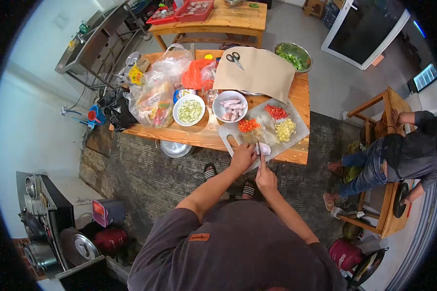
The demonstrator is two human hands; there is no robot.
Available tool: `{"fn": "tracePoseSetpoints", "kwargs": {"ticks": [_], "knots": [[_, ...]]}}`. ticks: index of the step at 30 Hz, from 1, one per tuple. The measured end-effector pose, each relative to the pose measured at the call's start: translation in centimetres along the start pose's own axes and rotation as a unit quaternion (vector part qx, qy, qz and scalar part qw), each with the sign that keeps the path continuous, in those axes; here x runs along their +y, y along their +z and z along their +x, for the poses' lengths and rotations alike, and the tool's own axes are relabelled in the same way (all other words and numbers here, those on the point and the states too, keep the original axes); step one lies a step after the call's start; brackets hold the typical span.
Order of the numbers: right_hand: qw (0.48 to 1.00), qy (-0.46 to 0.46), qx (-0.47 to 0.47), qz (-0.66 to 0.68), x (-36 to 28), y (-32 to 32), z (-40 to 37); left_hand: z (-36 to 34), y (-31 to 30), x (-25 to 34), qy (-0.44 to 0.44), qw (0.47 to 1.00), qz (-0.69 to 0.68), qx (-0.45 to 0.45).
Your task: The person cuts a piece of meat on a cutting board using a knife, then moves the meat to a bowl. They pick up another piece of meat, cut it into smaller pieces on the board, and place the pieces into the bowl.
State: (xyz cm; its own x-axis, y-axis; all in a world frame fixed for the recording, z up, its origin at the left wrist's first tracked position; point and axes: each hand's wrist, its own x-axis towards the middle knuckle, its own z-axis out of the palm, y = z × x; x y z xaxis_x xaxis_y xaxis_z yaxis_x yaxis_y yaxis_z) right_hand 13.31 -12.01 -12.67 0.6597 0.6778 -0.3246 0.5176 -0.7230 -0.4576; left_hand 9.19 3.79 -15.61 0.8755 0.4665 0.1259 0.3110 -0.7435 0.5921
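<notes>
My right hand [266, 180] is wrapped round the handle of a knife [259, 146], its blade pointing away from me over the near edge of the white cutting board [228, 130]. Beside the blade lies a pale pinkish-purple piece of food [265, 149], its kind not clear. The curled fingers of my left hand [243, 157] press at its left side. Farther up the board sit piles of chopped orange-red pepper [249, 125], chopped red pepper [276, 112] and chopped pale yellow pieces [285, 129].
Left of the board stand a bowl of pale meat pieces [233, 106] and a bowl of green shreds [190, 111]. Plastic bags [153, 99] crowd the table's left. Scissors [235, 59] lie on brown cardboard [257, 72], near a bowl of greens [293, 56]. Another person [398, 150] works at right.
</notes>
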Motion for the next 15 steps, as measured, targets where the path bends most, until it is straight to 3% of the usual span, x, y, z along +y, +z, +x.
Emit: {"fn": "tracePoseSetpoints", "kwargs": {"ticks": [6,8,15], "knots": [[1.0,0.009,0.026,-0.001,-0.2,-0.3,0.1,0.3,0.0,0.4,-0.002,1.0,-0.015,-0.008],[0.997,0.079,0.022,0.005,0.0,0.2,0.3,0.4,-0.1,0.4,0.007,1.0,-0.009,-0.003],[0.998,0.057,0.014,0.038,-0.2,-0.8,0.3,0.6,1.1,-0.2,0.04,0.997,0.071,-0.004]]}}
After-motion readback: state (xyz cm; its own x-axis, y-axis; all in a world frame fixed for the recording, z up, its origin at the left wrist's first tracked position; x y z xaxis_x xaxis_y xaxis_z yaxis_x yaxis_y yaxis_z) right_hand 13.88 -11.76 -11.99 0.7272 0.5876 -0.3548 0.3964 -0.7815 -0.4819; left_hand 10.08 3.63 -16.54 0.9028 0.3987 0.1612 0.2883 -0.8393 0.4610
